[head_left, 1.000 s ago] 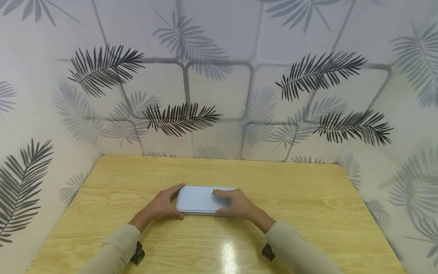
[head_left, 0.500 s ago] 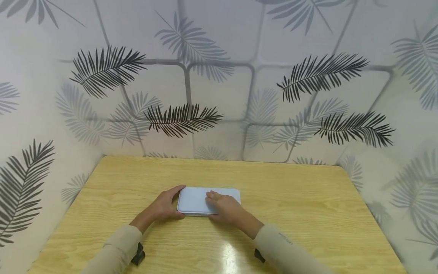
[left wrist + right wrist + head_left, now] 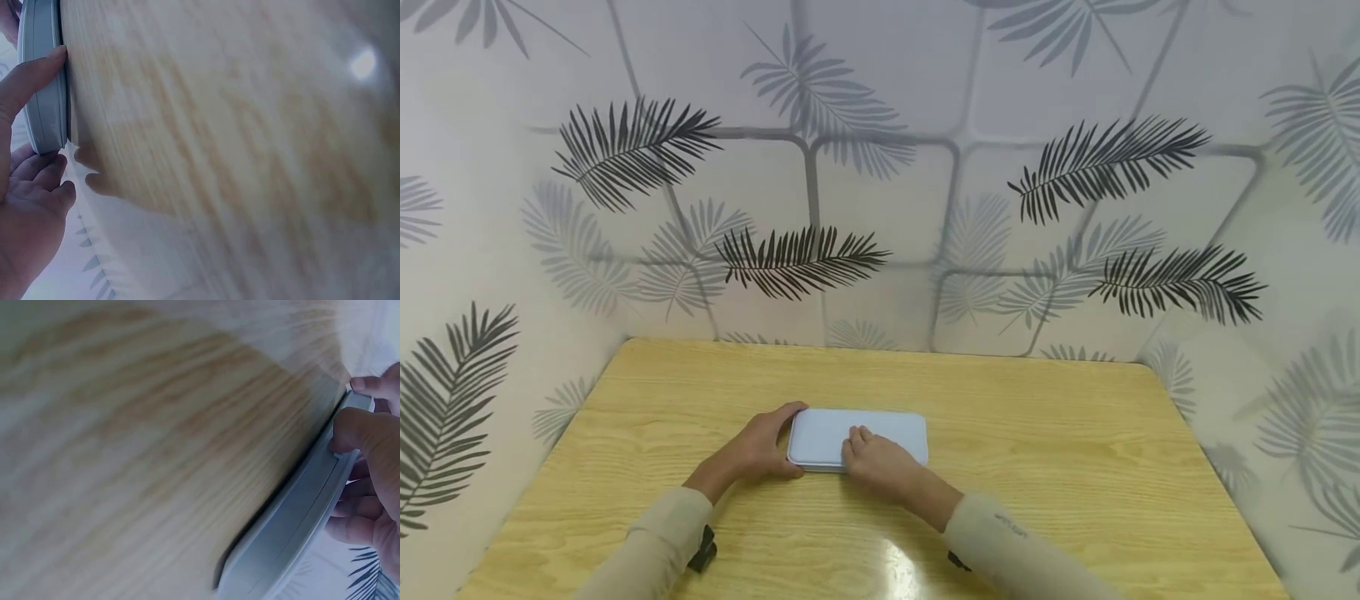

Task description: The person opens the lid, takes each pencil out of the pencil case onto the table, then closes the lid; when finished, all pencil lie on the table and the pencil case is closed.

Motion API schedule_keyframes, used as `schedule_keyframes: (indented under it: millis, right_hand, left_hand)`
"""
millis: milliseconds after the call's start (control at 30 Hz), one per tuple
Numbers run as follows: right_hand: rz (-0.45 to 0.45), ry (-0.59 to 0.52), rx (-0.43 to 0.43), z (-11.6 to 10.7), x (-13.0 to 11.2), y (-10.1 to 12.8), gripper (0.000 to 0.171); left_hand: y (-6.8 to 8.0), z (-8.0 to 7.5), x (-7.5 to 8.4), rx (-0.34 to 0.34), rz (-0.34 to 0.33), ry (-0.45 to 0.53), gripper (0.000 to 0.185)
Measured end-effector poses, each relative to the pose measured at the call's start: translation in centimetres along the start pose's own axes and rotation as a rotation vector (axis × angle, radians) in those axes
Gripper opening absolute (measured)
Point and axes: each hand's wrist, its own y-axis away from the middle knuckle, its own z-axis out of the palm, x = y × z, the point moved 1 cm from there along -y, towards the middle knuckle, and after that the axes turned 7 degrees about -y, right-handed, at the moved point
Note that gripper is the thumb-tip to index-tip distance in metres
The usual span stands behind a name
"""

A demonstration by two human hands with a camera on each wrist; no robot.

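Head overview; close, perhaps tabletop-level wrists

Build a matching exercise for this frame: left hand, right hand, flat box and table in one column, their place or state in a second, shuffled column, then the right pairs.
Things:
1. left hand
2. right hand
3. pale blue flat box
4. wooden table

Places or states:
A. bears the box, with a bright glare spot near its front edge
B. grips the box's left end, thumb on the near edge
C. lies flat between the two hands
D. rests on the box's lid, thumb at the near edge

Pairs: 1-B, 2-D, 3-C, 4-A
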Motion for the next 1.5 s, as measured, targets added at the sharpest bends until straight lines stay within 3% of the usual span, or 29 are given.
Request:
schedule_keyframes:
  millis: [167, 300, 400, 733, 800, 900, 1000, 1100, 1200, 1367, 1500]
  right_hand:
    - [-0.016, 0.038, -0.032, -0.5, -0.1, -0.3, 0.031]
    - [0.004, -0.040, -0.044, -1.0, 0.6, 0.1, 0.034]
    - [0.007, -0.106, -0.002, -1.4, 1.1, 0.4, 0.033]
    - [0.003, -0.312, 0.395, -2.3, 4.4, 1.4, 0.009]
    - [0.033, -0.322, 0.495, -2.5, 5.5, 1.4, 0.002]
    - [0.095, -0.297, 0.628, -2.3, 7.2, 1.6, 0.009]
    - [0.190, -0.298, 0.695, -1.8, 8.6, 2.0, 0.010]
    - [0.299, -0.382, 0.677, -1.2, 9.4, 2.6, 0.006]
    - [0.383, -0.512, 0.593, -0.6, 9.9, 3.2, 0.021]
    - [0.454, -0.717, 0.344, 0.7, 10.1, 3.9, 0.062]
    - [0.452, -0.784, 0.151, 1.9, 9.8, 4.3, 0.089]
  left_hand:
    - [0.1, -0.3, 0.2, 0.003, -0.007, -0.004, 0.097]
    - [0.1, -0.3, 0.2, -0.015, 0.006, -0.010, 0.099]
    - [0.0, -0.4, 0.0, -0.033, 0.005, -0.003, 0.103]
    - [-0.1, -0.5, -0.3, -0.023, 0.026, -0.004, 0.100]
    - [-0.1, -0.6, -0.2, -0.008, 0.011, -0.005, 0.106]
    - [-0.1, -0.7, -0.3, 0.018, 0.006, -0.014, 0.112]
    - [-0.1, -0.7, -0.3, 0.028, 0.004, -0.022, 0.116]
    - [-0.1, -0.6, -0.3, 0.039, -0.002, -0.027, 0.119]
    - [0.1, -0.6, -0.3, 0.050, -0.014, -0.032, 0.120]
    - [0.3, -0.9, 0.0, 0.062, -0.008, -0.033, 0.124]
    - [0.1, -1.2, 0.4, 0.074, 0.025, -0.042, 0.126]
